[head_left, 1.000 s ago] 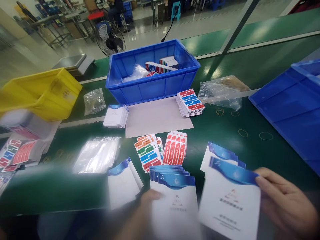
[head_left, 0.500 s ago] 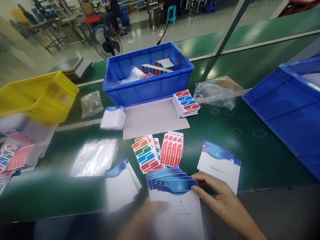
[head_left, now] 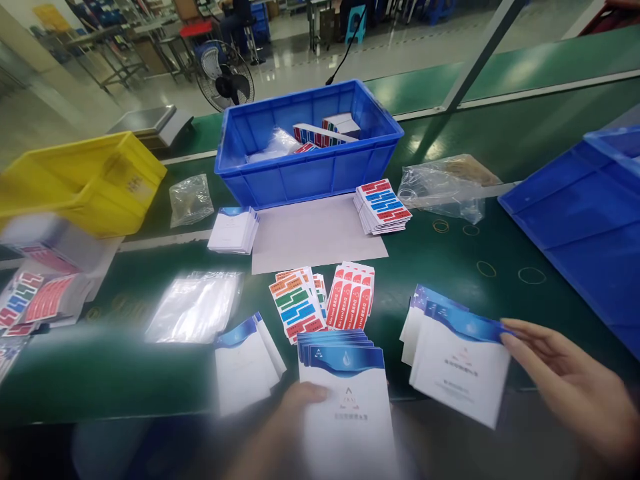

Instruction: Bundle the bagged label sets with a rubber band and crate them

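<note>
My left hand (head_left: 305,407), blurred at the bottom, grips a fanned stack of white booklets with blue tops (head_left: 350,400). Pinched at its upper right corner by my right hand (head_left: 565,373) is a single booklet (head_left: 463,363). It overlaps a small pile of like booklets (head_left: 413,327) on the right, and I cannot tell whether it rests on them. More booklets (head_left: 245,373) lie left of the held stack. Just beyond the stack are sticker sheets with coloured blocks (head_left: 297,307) and red label sheets (head_left: 351,297).
A blue bin (head_left: 310,170) stands at the back, with a paper sheet (head_left: 315,233) before it bearing booklets (head_left: 233,230) and sticker sheets (head_left: 384,207). A yellow bin (head_left: 85,187) is left, another blue bin (head_left: 575,227) right. Plastic bags (head_left: 195,307) and rubber bands (head_left: 486,269) lie about.
My right hand has moved right from the stack to the right-hand pile, carrying one booklet off the top. My left hand still holds the stack. The view has shifted slightly.
</note>
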`<state>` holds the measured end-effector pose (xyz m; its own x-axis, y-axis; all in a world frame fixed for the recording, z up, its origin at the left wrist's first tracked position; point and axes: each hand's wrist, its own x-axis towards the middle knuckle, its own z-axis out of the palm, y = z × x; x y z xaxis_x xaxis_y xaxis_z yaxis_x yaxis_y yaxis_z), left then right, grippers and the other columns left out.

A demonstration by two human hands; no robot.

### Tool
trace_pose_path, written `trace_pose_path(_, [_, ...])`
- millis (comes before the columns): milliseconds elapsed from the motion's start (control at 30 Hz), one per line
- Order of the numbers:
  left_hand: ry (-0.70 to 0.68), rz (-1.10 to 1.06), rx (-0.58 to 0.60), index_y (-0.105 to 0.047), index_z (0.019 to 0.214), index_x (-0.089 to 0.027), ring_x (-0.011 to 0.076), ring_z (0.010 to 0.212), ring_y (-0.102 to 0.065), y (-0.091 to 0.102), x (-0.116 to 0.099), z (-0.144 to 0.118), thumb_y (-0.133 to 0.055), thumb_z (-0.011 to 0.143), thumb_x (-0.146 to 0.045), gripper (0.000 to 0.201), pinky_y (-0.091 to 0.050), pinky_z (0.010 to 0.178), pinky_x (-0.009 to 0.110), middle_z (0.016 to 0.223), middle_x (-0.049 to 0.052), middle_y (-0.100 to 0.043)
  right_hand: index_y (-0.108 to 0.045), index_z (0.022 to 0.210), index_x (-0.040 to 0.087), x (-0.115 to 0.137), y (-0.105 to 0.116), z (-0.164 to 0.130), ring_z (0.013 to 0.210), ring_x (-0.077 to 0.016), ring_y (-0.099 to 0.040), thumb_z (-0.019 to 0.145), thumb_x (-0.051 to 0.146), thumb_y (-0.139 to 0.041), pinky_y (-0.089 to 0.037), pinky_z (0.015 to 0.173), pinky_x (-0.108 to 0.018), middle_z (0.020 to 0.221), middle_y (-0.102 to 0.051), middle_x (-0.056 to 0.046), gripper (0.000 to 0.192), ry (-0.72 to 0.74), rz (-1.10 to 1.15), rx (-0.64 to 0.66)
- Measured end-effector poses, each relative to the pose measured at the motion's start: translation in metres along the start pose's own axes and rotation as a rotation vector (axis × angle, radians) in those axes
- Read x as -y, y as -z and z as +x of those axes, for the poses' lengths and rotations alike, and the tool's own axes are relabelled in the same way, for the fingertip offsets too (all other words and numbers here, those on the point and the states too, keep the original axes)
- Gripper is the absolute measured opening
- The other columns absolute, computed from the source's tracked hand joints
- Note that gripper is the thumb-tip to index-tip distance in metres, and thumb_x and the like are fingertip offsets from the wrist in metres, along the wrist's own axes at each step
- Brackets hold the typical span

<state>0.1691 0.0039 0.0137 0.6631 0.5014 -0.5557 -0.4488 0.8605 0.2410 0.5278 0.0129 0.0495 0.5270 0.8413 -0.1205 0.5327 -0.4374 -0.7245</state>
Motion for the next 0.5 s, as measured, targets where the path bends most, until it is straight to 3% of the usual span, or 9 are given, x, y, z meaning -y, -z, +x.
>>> trace_pose_path(67, [-0.022,0.062,-0.085,-0.066,0.117,-0.007,0.0408,0.107,-0.065,0.005,0.003,-0.002,-0.074,0.064,-0.033,0.060,-0.044,0.098,0.054,0.112,0.019,-0.072,-0.063,0.109,0.025,0.011,-0.012,-0.002,0.109,-0.0381,-0.063,0.079,0.049,-0.062,-0.057,0.066,-0.038,0.118,-0.067,-0.018,0.039,-0.034,-0.054,0.022])
trace_pose_path(100, [-0.025,0.088,-0.099,-0.066,0.118,-0.009,0.0399,0.105,-0.066,0.006,0.004,-0.002,-0.075,0.065,-0.032,0.058,-0.046,0.096,0.053,0.111,0.018,-0.072,-0.064,0.107,0.024,0.020,-0.020,-0.008,0.108,-0.0372,-0.063,0.079,0.050,-0.060,-0.057,0.068,-0.039,0.117,-0.067,-0.017,0.038,-0.009,-0.036,0.073])
trace_pose_path(200, [-0.058,0.155,-0.103,-0.065,0.119,-0.011,0.0398,0.104,-0.067,0.003,0.006,-0.004,-0.077,0.064,-0.033,0.060,-0.051,0.090,0.051,0.110,0.017,-0.073,-0.069,0.096,0.024,0.055,-0.048,-0.033,0.093,-0.0290,-0.069,0.085,0.051,-0.054,-0.056,0.080,-0.037,0.098,-0.073,-0.010,0.033,0.145,0.157,0.396])
trace_pose_path(300, [-0.139,0.225,-0.134,-0.063,0.121,-0.012,0.0381,0.113,-0.062,-0.008,0.005,-0.005,-0.078,0.067,-0.033,0.060,-0.049,0.095,0.048,0.118,0.016,-0.070,-0.069,0.089,0.025,0.087,-0.068,-0.055,0.079,-0.0223,-0.068,0.089,0.045,-0.054,-0.056,0.072,-0.031,0.085,-0.072,-0.004,0.025,0.264,0.199,0.621])
trace_pose_path(400, [-0.174,0.203,-0.088,-0.064,0.118,-0.013,0.0368,0.115,-0.060,-0.016,0.002,-0.005,-0.076,0.070,-0.033,0.054,-0.045,0.099,0.048,0.119,0.014,-0.070,-0.065,0.072,0.024,0.096,-0.064,-0.060,0.064,-0.0180,-0.063,0.089,0.042,-0.055,-0.053,0.058,-0.026,0.071,-0.067,-0.001,0.027,0.317,0.237,0.644])
trace_pose_path(500, [-0.144,0.048,0.095,-0.066,0.115,-0.007,0.0390,0.111,-0.062,-0.023,-0.006,-0.001,-0.069,0.073,-0.045,0.057,-0.043,0.099,0.051,0.112,0.018,-0.071,-0.066,0.068,0.024,0.067,-0.037,-0.048,0.060,-0.0199,-0.065,0.082,0.051,-0.061,-0.054,0.054,-0.026,0.065,-0.067,-0.002,0.030,0.256,0.266,0.480])
